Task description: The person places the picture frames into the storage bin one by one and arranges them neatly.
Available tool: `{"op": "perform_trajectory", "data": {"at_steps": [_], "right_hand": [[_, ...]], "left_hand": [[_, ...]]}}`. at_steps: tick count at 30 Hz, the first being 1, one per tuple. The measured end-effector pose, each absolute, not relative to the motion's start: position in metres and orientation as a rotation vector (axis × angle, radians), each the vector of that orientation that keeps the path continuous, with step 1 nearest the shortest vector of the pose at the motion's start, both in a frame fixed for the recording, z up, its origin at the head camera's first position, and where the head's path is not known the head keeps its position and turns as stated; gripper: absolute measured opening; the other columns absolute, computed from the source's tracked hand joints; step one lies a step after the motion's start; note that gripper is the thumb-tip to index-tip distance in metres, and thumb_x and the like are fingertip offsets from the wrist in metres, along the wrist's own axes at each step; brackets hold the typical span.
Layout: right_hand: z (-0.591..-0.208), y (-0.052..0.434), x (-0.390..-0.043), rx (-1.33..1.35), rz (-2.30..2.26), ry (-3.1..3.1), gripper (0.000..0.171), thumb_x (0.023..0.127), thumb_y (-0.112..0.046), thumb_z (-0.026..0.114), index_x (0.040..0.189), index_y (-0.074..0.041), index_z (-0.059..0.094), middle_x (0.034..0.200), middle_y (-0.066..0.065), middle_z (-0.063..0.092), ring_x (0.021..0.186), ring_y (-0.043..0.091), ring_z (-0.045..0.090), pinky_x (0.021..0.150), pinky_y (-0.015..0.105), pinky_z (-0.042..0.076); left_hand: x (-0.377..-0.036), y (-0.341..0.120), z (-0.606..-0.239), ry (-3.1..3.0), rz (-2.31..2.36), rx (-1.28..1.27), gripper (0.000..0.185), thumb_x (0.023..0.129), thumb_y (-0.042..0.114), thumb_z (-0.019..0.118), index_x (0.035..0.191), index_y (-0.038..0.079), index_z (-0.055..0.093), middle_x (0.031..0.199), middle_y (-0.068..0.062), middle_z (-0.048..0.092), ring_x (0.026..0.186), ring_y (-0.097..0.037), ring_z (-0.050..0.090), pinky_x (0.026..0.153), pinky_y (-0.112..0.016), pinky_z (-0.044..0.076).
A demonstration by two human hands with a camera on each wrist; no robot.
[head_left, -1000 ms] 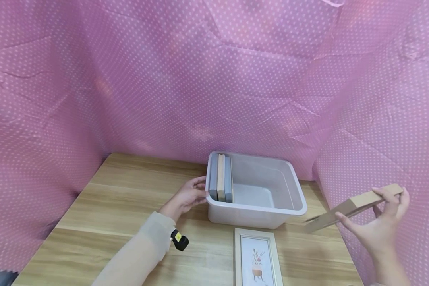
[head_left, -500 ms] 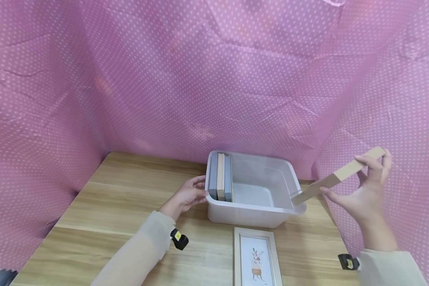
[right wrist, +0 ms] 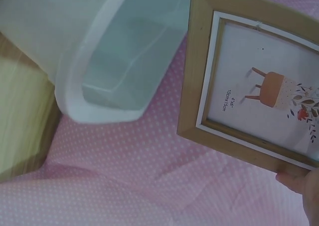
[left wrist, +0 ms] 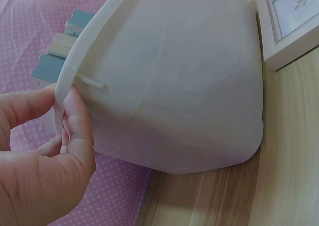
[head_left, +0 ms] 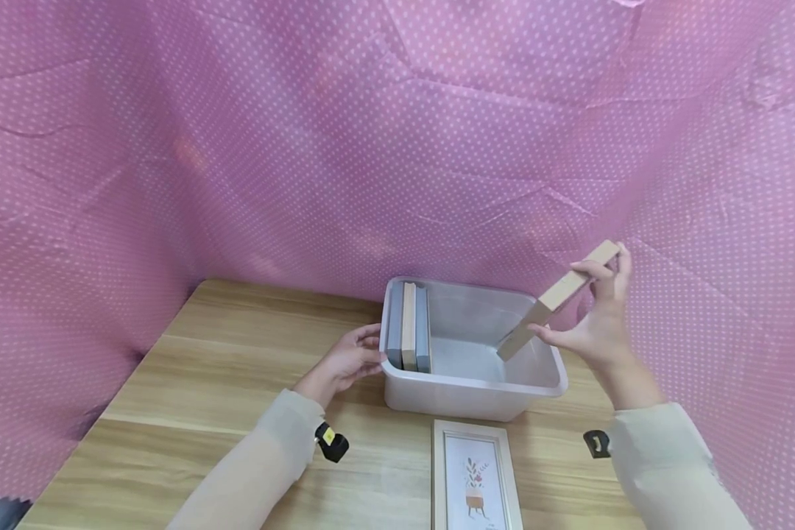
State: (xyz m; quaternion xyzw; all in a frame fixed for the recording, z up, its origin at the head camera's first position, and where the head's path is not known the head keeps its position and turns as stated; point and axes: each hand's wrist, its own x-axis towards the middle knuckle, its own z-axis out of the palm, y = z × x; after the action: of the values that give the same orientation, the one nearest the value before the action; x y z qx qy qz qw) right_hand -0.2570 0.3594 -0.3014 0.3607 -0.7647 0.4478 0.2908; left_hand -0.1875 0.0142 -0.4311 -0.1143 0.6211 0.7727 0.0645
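Note:
My left hand (head_left: 344, 364) pinches the left rim of a white plastic bin (head_left: 450, 397); the left wrist view shows thumb and fingers on either side of that rim. My right hand (head_left: 603, 324) grips a tan picture frame (head_left: 556, 294) by its edges. It is tilted, its lower end inside the bin's right half, apart from the frames at the left. A potted-plant print shows on it in the right wrist view. Along the bin's left wall stand two blue-grey frames (head_left: 423, 331) with a light wood frame (head_left: 408, 327) between them.
A cream picture frame (head_left: 473, 478) with a plant print lies face up on the wooden table (head_left: 238, 383), just in front of the bin. Pink dotted cloth (head_left: 371, 147) hangs behind the table and at both sides.
My right hand has carried the tan picture frame leftward and up, from right of the bin to over it, and its lower end now dips inside. My left hand stays on the rim.

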Motion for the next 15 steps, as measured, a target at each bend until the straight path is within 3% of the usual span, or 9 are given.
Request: {"op": "perform_trajectory", "data": {"at_steps": [6,15], "right_hand": [[-0.327,0.348,-0.28,0.952,1.093,-2.137,0.099,0.038,-0.016,0.095,0.122,-0.009,0.043,0.154,0.013,-0.004,0.139,0.034,0.011,0.109,0.059,0.018],[-0.358,0.327,-0.29,1.011,1.095,-2.285,0.098,0.042,-0.02,0.096,0.122,-0.011,0.04,0.151,0.023,-0.008,0.138,0.043,0.008,0.105,0.066,0.021]], "left_hand": [[-0.186,0.014,-0.431,1.867,2.34,-0.354,0.07,0.079,-0.016,0.06,0.142,0.001,0.038,0.114,-0.017,0.051,0.076,-0.019,0.058,0.066,-0.025,0.055],[-0.184,0.013,-0.43,1.864,2.337,-0.343,0.068,0.079,-0.017,0.058,0.142,-0.001,0.037,0.111,-0.016,0.05,0.076,-0.018,0.057,0.065,-0.024,0.055]]}}
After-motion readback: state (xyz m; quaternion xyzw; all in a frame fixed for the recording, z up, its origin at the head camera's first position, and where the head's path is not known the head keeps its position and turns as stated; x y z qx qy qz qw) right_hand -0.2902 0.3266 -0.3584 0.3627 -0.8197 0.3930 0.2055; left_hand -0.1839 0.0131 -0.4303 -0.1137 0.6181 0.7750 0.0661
